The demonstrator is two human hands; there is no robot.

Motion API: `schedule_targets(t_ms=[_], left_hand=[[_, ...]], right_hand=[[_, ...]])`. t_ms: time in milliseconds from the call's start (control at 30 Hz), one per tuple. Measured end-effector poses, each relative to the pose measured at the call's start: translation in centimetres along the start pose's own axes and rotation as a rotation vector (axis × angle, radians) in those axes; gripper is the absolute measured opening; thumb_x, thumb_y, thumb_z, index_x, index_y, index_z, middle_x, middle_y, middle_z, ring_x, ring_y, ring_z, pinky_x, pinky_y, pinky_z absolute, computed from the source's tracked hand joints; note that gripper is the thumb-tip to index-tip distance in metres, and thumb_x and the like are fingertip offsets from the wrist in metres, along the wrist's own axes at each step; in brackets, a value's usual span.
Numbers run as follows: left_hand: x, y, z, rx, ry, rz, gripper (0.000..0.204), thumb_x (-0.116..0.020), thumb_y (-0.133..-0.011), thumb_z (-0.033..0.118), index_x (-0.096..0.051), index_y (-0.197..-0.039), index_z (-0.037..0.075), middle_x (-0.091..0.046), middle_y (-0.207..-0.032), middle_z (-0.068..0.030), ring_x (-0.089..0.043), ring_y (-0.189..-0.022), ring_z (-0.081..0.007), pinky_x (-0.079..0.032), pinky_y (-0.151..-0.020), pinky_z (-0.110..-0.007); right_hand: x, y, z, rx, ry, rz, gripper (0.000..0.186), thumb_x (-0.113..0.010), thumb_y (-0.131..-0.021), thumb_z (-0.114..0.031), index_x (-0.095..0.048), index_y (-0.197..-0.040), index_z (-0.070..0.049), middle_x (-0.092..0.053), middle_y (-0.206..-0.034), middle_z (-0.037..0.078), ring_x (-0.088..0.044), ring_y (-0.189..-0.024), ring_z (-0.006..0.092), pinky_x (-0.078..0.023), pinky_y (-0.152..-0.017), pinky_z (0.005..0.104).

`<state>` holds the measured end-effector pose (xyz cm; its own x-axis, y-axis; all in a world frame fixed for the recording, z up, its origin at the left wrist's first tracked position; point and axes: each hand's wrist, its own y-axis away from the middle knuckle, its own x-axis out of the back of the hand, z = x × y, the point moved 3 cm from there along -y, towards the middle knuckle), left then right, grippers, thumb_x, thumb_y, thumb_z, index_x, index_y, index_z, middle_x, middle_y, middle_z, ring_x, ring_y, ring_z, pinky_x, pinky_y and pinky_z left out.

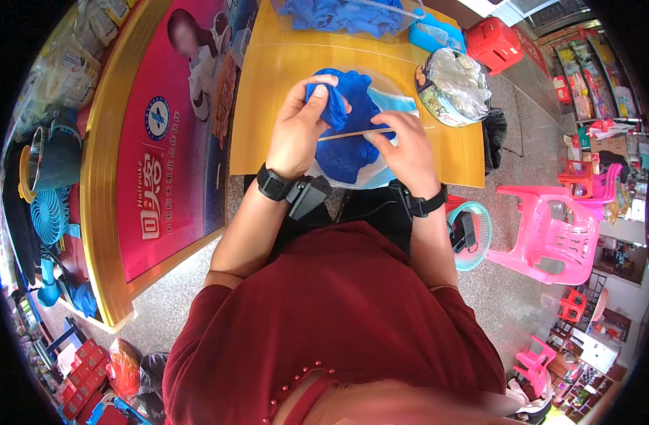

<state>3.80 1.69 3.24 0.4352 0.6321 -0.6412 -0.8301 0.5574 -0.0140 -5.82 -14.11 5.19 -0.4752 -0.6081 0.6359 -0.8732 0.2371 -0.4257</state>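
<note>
My left hand (296, 131) is closed on a bunched piece of thin blue material (332, 108), pinched between thumb and fingers. In my right hand (409, 147) is a thin pale stick (349, 133), held between thumb and fingertips, its tip pointing left beneath the bunched piece. Under both hands lie more blue pieces (343, 161) with scalloped edges, spread over a round, whitish see-through tray (373, 172). Whether the blue material is cloth or paper I cannot make out. A light-blue and white sheet (404, 105) shows at the tray's right.
The yellow table (271, 64) bears a clear bin (314, 25) of blue pieces at the far side. Beside it are a light-blue plastic container (438, 34) and a round tin (448, 92) stuffed with plastic. A pink chair (551, 234) and mint-green basket (473, 258) stand right. A pink-panelled counter (165, 205) borders the left.
</note>
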Motion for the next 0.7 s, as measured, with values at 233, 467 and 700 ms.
schedule_targets(t_ms=[233,467,700], left_hand=[[0.6,-0.6,1.0,-0.012,0.055,0.035,0.026,-0.041,-0.101,0.020,-0.053,-0.115,0.003,-0.060,-0.090,-0.0105,-0.058,-0.077,-0.0190,-0.046,-0.070,-0.031],[1.5,-0.6,1.3,-0.198,-0.301,0.134,0.026,-0.044,-0.100,0.022,-0.054,-0.113,0.002,-0.059,-0.084,-0.0068,-0.055,-0.071,-0.0133,-0.045,-0.066,-0.024],[1.3,-0.6,1.2,-0.313,-0.509,0.112,0.023,-0.047,-0.099,0.021,-0.057,-0.110,0.003,-0.060,-0.092,-0.0032,-0.053,-0.083,-0.0097,-0.043,-0.077,-0.023]], right_hand=[[-0.6,1.5,2.0,0.011,0.254,-0.194,0.014,-0.067,-0.076,-0.009,-0.067,-0.090,-0.006,-0.065,-0.085,0.011,-0.059,-0.086,0.0315,-0.047,-0.076,0.0398],[1.5,0.9,-1.8,-0.089,-0.079,0.017,0.011,-0.064,-0.086,-0.008,-0.067,-0.096,-0.004,-0.060,-0.073,0.009,-0.053,-0.059,0.0172,-0.042,-0.054,0.0278],[0.9,1.0,-2.3,-0.107,-0.087,-0.028,0.010,-0.064,-0.085,-0.007,-0.066,-0.094,-0.002,-0.061,-0.073,0.010,-0.056,-0.061,0.0194,-0.043,-0.055,0.0289]])
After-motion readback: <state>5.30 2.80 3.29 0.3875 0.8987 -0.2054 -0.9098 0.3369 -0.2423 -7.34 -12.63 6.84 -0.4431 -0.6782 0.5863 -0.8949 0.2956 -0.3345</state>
